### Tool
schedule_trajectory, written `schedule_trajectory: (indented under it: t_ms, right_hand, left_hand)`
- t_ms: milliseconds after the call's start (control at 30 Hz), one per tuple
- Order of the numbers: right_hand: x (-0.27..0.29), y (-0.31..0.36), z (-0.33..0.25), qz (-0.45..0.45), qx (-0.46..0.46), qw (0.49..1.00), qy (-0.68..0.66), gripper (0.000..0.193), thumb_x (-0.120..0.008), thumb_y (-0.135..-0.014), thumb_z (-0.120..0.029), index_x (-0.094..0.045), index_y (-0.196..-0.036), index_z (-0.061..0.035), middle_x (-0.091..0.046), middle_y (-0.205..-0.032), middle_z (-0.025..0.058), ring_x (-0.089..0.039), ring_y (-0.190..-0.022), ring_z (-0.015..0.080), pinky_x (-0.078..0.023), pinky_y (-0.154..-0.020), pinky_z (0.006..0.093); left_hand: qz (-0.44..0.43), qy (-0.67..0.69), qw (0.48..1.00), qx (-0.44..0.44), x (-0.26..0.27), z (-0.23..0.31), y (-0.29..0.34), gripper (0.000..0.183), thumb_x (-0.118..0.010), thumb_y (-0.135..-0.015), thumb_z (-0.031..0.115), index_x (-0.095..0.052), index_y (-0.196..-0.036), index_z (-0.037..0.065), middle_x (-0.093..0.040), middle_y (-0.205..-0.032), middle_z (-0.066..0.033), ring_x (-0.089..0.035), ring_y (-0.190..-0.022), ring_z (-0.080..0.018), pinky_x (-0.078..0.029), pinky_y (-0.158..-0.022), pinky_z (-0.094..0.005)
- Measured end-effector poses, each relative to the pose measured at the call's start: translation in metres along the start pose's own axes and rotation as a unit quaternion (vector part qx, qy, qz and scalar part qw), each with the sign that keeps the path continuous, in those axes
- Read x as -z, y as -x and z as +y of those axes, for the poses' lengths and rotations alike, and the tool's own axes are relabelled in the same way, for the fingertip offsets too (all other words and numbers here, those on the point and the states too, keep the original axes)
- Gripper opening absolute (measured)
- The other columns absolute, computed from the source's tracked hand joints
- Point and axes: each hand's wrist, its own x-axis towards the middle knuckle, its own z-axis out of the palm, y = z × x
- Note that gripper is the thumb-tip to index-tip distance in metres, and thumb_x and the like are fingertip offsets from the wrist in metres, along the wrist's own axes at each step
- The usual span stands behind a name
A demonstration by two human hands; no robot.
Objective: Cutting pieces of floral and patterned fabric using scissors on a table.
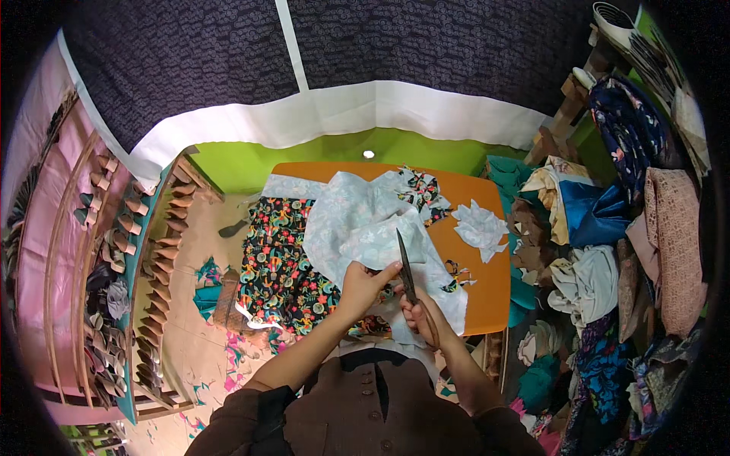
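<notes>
- My right hand (418, 313) grips long, dark metal scissors (405, 267); whether my left hand (366, 286) pinches the black, bright-printed, pale-backed cloth (275, 262), I cannot tell.
- That cloth lies across the orange table (488, 300), seemingly largely uncut.
- Crumpled pale fabric scraps (480, 229) lie detached.

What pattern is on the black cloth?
The black cloth has a busy print of red, green and yellow shapes, seen in the head view.
</notes>
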Motion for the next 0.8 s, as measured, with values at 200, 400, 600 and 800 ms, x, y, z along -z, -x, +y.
schedule_trajectory:
  t_ms: [200, 400, 600, 800]
  right_hand:
    - [0.032, 0.008, -0.002, -0.035, -0.062, 0.997, 0.016, 0.041, -0.051, -0.080, -0.045, -0.050, -0.093, -0.0061, -0.038, -0.064, -0.0055, -0.033, -0.056, 0.0031, -0.027, -0.048, 0.0176]
    - [0.053, 0.019, -0.006, -0.068, -0.087, 0.993, 0.027, 0.041, -0.051, -0.080, -0.045, -0.051, -0.092, -0.0062, -0.037, -0.061, -0.0065, -0.031, -0.053, 0.0023, -0.025, -0.047, 0.0176]
    - [0.065, 0.027, -0.024, -0.091, -0.147, 0.985, 0.012, 0.075, -0.052, -0.064, -0.066, -0.045, -0.100, -0.0011, -0.033, -0.064, -0.0061, -0.031, -0.047, 0.0011, -0.025, -0.041, 0.0143]
    - [0.088, 0.039, -0.021, -0.122, -0.172, 0.973, -0.099, 0.055, -0.046, -0.078, -0.055, -0.047, -0.099, -0.0037, -0.034, -0.059, -0.0070, -0.031, -0.046, 0.0017, -0.025, -0.039, 0.0167]
  left_hand:
    - [-0.024, -0.095, 0.995, 0.034, 0.005, 0.004, -0.004, 0.023, -0.067, -0.071, 0.019, -0.060, -0.070, -0.002, -0.059, -0.062, -0.0034, -0.051, -0.055, -0.0080, -0.040, -0.051, -0.0230]
    - [-0.078, -0.178, 0.978, 0.070, -0.003, 0.024, -0.002, 0.024, -0.069, -0.068, 0.020, -0.061, -0.072, -0.002, -0.060, -0.061, -0.0062, -0.055, -0.054, -0.0117, -0.043, -0.053, -0.0250]
    - [-0.144, -0.185, 0.971, 0.052, -0.018, 0.028, 0.000, 0.025, -0.069, -0.067, 0.018, -0.059, -0.075, -0.003, -0.059, -0.060, -0.0071, -0.056, -0.055, -0.0128, -0.044, -0.053, -0.0266]
    - [-0.171, -0.194, 0.960, 0.111, -0.046, 0.045, 0.005, 0.025, -0.069, -0.065, 0.007, -0.054, -0.082, -0.002, -0.058, -0.067, -0.0076, -0.056, -0.059, -0.0138, -0.046, -0.055, -0.0262]
